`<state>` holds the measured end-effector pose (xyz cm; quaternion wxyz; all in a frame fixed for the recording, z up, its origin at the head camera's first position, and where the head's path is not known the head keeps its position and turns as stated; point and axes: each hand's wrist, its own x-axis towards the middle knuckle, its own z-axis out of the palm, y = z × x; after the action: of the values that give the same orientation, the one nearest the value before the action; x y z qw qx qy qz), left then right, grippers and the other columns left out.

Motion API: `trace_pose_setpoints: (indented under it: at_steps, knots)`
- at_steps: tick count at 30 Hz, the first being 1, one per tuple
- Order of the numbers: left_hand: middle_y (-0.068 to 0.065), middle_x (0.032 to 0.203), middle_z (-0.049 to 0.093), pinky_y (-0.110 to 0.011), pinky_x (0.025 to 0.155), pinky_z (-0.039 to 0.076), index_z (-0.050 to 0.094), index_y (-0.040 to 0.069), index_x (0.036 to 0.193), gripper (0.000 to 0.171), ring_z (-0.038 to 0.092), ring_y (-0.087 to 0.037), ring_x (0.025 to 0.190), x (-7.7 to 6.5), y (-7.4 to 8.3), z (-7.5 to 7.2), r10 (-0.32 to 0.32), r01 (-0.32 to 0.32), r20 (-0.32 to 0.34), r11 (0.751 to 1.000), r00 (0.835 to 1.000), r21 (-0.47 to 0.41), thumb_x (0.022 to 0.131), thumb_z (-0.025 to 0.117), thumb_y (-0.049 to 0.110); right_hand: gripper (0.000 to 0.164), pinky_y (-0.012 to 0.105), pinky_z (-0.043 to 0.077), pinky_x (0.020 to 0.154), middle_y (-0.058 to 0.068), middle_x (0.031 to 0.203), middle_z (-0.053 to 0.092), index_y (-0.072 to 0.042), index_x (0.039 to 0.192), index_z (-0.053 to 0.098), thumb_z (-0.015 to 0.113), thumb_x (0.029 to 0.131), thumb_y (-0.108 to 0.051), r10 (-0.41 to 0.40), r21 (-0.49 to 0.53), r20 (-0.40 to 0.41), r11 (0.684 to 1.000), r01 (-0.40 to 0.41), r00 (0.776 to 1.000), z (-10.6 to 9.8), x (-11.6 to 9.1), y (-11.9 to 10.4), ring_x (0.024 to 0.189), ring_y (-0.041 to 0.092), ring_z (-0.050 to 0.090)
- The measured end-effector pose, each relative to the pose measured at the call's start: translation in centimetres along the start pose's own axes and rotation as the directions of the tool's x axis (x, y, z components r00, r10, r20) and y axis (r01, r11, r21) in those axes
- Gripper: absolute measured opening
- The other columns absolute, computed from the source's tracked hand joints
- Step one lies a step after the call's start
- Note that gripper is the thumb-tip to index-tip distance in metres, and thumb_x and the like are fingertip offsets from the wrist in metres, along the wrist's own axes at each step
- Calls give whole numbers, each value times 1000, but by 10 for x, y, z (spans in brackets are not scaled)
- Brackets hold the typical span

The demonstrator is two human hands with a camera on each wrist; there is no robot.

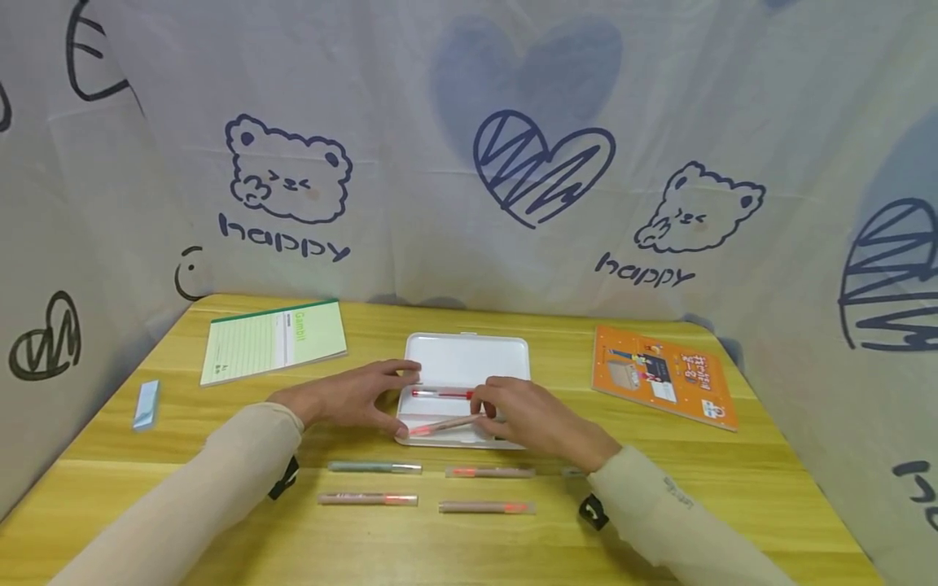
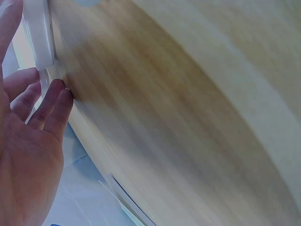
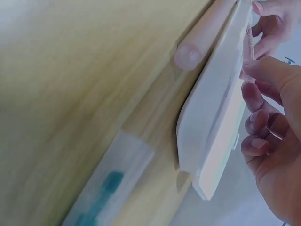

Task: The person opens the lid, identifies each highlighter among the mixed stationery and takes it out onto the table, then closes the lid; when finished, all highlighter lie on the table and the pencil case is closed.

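An open white pencil case (image 1: pixel 469 358) lies on the wooden table, its lid folded back. My left hand (image 1: pixel 352 396) holds the case's left side, thumb at the front corner and fingers near the hinge; the left wrist view shows the fingertips against its edge. Inside the case, a clear pen with red parts (image 1: pixel 425 394) lies along the hinge side. With thumb and fingers, my right hand (image 1: pixel 538 415) pinches a pinkish pen (image 1: pixel 443 426), slightly tilted over the front of the tray. The right hand hides that pen's right end and part of the case.
Before the case lie a green pen (image 1: pixel 366 467) and several pinkish pens (image 1: pixel 489 472), with a green-marked one (image 3: pixel 108 188) near my right wrist. A green-edged notebook (image 1: pixel 271 342) and a light blue packet (image 1: pixel 146 405) lie left, an orange booklet (image 1: pixel 659 374) right. Printed cloth surrounds the table.
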<state>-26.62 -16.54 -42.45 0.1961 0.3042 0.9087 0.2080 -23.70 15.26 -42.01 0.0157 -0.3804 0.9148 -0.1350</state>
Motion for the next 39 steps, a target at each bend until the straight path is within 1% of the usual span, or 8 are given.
trace_pose_setpoints:
  at_steps: [4,8,14,17,24,28,32,39]
  knots:
    - [-7,182,24,-65,134,24,43,14,168,96,24,-41,167,-1,0,0,-1,1,2,1000,1000,-4,94,80,61,7,24,50,73,-9,90,63,-19,108,74,75,105,-26,52,155,-3,987,-51,999,-7,-8,6,80,12,57]
    - [-7,182,24,-65,134,24,43,14,169,95,24,-41,167,-1,1,0,-1,1,4,1000,1000,-11,94,80,60,5,23,49,68,-8,88,63,-19,107,75,75,105,-24,98,343,-16,935,-87,995,-16,-24,20,78,11,56]
    - [-6,182,23,-65,135,23,42,15,169,95,23,-40,167,0,2,0,1,-1,0,1000,1000,-13,94,80,60,4,22,45,65,-5,85,62,-19,105,75,76,104,-24,201,469,-9,866,-174,979,-30,-72,48,75,9,53]
    - [-6,182,24,-65,135,23,42,14,169,96,24,-40,167,-1,3,0,4,-4,-4,1000,1000,-9,94,80,61,7,23,45,64,-1,88,62,-14,107,74,75,105,-21,248,534,13,817,-216,969,-36,-101,61,75,11,52]
    - [-7,182,24,-64,135,24,42,12,168,96,24,-41,167,-1,3,-1,5,-5,-4,1000,1000,-9,94,81,60,17,28,50,64,4,93,64,-3,116,72,70,108,-17,303,690,88,669,-278,949,-44,-167,82,75,15,56]
    - [-7,182,25,-64,135,24,42,12,168,97,24,-41,167,-2,2,0,0,0,-5,1000,1000,-9,94,81,60,16,30,51,64,1,93,65,-2,116,72,68,108,-15,284,714,117,642,-280,952,-39,-193,87,76,15,57]
    - [-7,182,25,-65,134,24,42,13,169,97,24,-41,167,-2,1,0,0,0,-5,1000,1000,-9,94,80,61,11,28,51,63,-3,89,65,-5,114,73,68,108,-13,271,713,117,647,-271,955,-31,-212,89,75,15,57]
    - [-6,182,24,-65,135,23,42,14,169,97,23,-41,167,-1,2,-1,-7,7,2,1000,1000,-12,94,80,61,9,32,44,60,3,85,60,-3,113,72,65,109,-7,229,750,134,612,-250,964,-15,-224,93,73,23,52]
